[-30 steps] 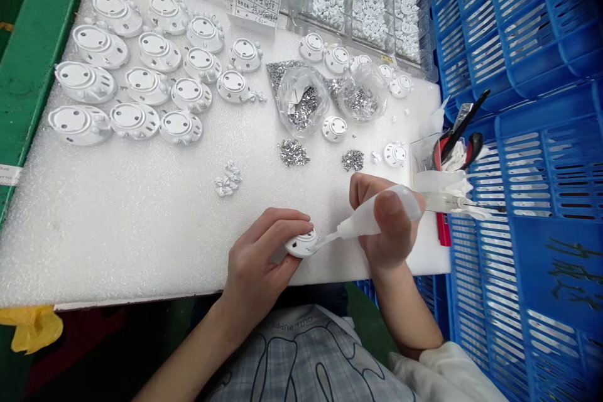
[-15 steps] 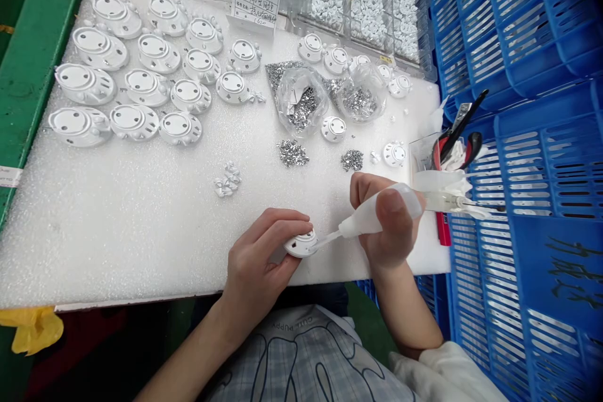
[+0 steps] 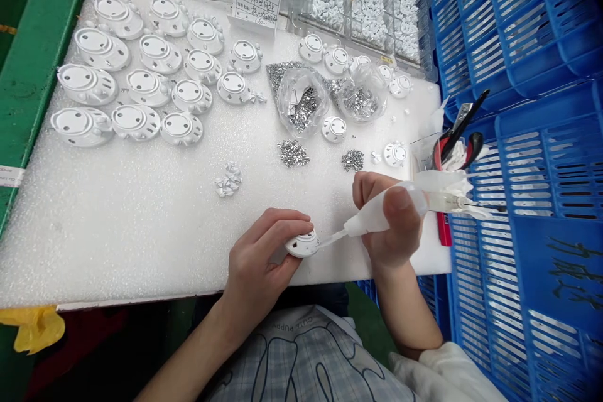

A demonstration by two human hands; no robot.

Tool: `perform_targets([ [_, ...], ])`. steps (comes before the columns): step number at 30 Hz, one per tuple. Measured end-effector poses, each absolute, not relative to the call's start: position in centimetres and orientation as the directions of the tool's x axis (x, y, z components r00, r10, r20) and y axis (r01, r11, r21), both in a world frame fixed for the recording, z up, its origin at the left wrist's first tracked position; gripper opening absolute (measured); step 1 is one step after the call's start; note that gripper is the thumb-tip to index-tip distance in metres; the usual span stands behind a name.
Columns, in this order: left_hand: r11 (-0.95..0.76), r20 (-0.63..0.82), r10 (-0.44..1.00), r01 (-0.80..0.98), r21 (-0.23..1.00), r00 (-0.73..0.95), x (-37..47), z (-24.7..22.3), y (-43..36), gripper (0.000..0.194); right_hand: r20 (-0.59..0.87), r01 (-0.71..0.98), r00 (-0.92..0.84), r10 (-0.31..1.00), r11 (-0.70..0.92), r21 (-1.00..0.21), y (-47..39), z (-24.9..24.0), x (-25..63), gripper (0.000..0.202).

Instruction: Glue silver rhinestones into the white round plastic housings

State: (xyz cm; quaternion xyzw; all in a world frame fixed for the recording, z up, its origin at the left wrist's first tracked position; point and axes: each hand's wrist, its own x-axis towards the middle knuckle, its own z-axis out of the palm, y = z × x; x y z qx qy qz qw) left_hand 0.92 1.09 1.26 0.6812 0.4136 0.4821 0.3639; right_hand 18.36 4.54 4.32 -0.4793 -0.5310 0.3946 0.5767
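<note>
Near the front edge of the white foam board, my left hand point(image 3: 261, 254) is closed around a white oval plastic part point(image 3: 304, 245), fingers on top and thumb below. My right hand point(image 3: 393, 223) grips a translucent squeeze bottle point(image 3: 370, 215) tilted down to the left. Its thin nozzle points at the right rim of the white part; whether the tip touches it I cannot tell. Beyond the hands lie a small pile of silver bits point(image 3: 352, 160), a larger silver pile point(image 3: 294, 153) and a cluster of small white pieces point(image 3: 228, 179).
Rows of similar white parts point(image 3: 136, 121) cover the board's far left. Two plastic bags of silver bits point(image 3: 301, 103) sit mid-back, before clear trays point(image 3: 367, 6) of white pieces and a paper label point(image 3: 255, 3). Black-and-red pliers point(image 3: 455, 138) and blue crates point(image 3: 541, 169) border the right.
The bottle in my right hand has shifted slightly to the right, drawing its nozzle tip a little outward along the white part's rim. My left hand holds the part almost still.
</note>
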Motion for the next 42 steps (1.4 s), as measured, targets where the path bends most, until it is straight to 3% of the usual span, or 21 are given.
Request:
perform_targets([
  [6,-0.392,0.356,0.915,0.214,0.895,0.19,0.7,1.3,1.0,0.027,0.209,-0.108,0.208,0.956,0.235,-0.966,5.5,4.3,18.1,0.065],
  [10,-0.376,0.339,0.922,0.216,0.901,0.189,0.7,1.3,0.9,0.028,0.075,-0.189,0.216,0.974,0.117,-0.975,6.0,4.6,18.4,0.058],
  [14,-0.371,0.336,0.923,0.208,0.905,0.185,0.7,1.1,1.0,0.029,-0.027,-0.184,0.165,0.986,0.003,-0.983,6.2,4.6,18.8,0.051],
  [21,-0.376,0.344,0.922,0.203,0.904,0.175,0.6,1.4,1.1,0.028,-0.029,-0.217,0.008,1.0,-0.027,-0.976,5.9,4.3,19.1,0.045],
  [27,-0.37,0.337,0.925,0.217,0.903,0.177,0.6,1.3,1.0,0.028,-0.102,-0.254,0.004,0.995,-0.097,-0.962,6.6,4.9,19.6,0.051],
  [29,-0.372,0.338,0.924,0.217,0.902,0.181,0.6,1.3,1.0,0.027,-0.083,-0.246,0.03,0.996,-0.073,-0.966,6.6,4.8,19.4,0.055],
  [32,-0.37,0.334,0.925,0.223,0.902,0.182,0.6,1.4,1.0,0.026,0.056,-0.184,0.089,0.994,0.072,-0.98,6.1,4.4,19.1,0.059],
  [35,-0.364,0.327,0.928,0.233,0.902,0.179,0.6,1.5,1.0,0.027,0.14,-0.088,0.039,0.989,0.143,-0.986,5.2,3.9,19.0,0.061],
  [42,-0.354,0.318,0.931,0.228,0.907,0.179,0.6,1.4,1.0,0.027,0.041,0.062,-0.071,0.997,0.046,-0.997,4.1,3.8,19.6,0.062],
])
